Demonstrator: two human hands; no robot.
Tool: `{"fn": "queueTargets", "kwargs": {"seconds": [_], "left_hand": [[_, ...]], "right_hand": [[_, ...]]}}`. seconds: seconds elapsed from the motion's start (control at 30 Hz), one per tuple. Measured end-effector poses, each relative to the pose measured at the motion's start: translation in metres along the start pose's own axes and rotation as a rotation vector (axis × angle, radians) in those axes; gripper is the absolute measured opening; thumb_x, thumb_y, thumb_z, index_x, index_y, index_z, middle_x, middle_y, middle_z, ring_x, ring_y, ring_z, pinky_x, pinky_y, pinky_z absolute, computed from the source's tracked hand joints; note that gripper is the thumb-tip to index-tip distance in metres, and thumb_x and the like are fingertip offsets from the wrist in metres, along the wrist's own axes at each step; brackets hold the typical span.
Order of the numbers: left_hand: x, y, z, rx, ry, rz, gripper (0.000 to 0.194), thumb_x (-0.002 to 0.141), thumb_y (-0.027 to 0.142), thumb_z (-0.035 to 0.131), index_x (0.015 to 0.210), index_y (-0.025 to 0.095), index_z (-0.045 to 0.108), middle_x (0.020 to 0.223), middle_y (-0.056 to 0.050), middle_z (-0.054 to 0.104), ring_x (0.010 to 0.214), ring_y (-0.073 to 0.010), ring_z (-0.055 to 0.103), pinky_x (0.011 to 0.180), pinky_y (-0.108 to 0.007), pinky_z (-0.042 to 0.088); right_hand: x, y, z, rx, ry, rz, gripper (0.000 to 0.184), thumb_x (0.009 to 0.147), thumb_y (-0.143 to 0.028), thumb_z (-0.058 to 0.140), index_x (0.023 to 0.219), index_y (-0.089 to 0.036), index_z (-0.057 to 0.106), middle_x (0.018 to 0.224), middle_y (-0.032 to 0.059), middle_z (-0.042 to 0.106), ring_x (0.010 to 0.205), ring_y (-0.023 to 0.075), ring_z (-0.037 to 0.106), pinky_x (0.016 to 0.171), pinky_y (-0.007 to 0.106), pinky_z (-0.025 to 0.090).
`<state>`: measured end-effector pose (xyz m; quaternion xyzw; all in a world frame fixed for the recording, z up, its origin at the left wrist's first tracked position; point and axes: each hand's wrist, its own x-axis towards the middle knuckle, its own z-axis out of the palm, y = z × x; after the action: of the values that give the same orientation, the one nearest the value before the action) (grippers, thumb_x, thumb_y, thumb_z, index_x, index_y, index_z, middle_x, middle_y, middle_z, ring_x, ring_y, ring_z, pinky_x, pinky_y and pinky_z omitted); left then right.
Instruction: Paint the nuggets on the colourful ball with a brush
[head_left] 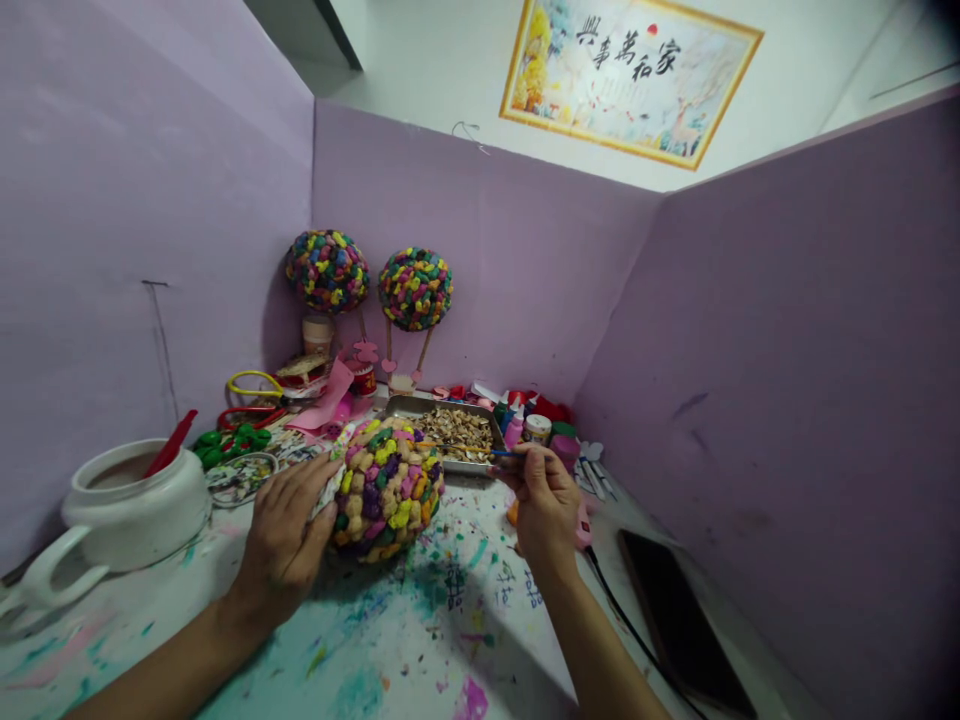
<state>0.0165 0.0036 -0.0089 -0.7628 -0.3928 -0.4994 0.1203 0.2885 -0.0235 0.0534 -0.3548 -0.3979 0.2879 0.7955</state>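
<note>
A round ball (pixel 386 490) covered in peanut-like lumps, partly painted yellow, purple, pink, green and orange, sits at the middle of the paint-spotted table. Several lumps on it are still plain tan. My left hand (pixel 296 520) grips its left side, with a crumpled whitish piece between palm and ball. Between the fingers of my right hand (pixel 544 500) is a thin paintbrush (pixel 502 453) with a blue handle. Its tip points left and reaches the upper right of the ball; whether it touches cannot be made out.
Behind the ball stands a metal tray (pixel 495 430) of shell pieces. Paint bottles (pixel 514 425) and jars crowd its right. A white pot (pixel 142 510) stands left, scissors (pixel 255 385) behind it. Two finished-looking coloured balls (pixel 416 288) rise at the back. A phone (pixel 682 620) lies right, beside a black cable (pixel 622 610).
</note>
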Motion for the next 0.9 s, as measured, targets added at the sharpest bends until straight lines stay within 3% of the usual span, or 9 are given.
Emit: {"fn": "queueTargets", "kwargs": {"seconds": [0.47,0.9], "left_hand": [[0.0012,0.0014,-0.0009,0.022,0.01,0.029,0.043,0.094,0.02,0.042,0.136,0.023,0.047,0.134,-0.013,0.059,0.126,-0.0313,0.053,0.108,-0.052,0.036],[0.002,0.003,-0.0025,0.024,-0.002,0.04,0.044,0.095,0.019,0.041,0.139,0.024,0.043,0.134,-0.013,0.057,0.125,-0.0303,0.051,0.107,-0.052,0.035]], "right_hand": [[-0.0017,-0.0022,-0.0028,-0.001,0.005,-0.01,0.04,0.068,-0.058,0.078,0.075,-0.021,0.068,0.064,-0.0024,0.067,0.056,0.0126,0.064,0.057,0.028,0.059],[-0.0038,-0.0027,-0.0023,-0.026,-0.02,-0.045,0.037,0.073,-0.058,0.074,0.077,-0.021,0.067,0.064,-0.002,0.068,0.055,0.013,0.065,0.058,0.029,0.06]]}}
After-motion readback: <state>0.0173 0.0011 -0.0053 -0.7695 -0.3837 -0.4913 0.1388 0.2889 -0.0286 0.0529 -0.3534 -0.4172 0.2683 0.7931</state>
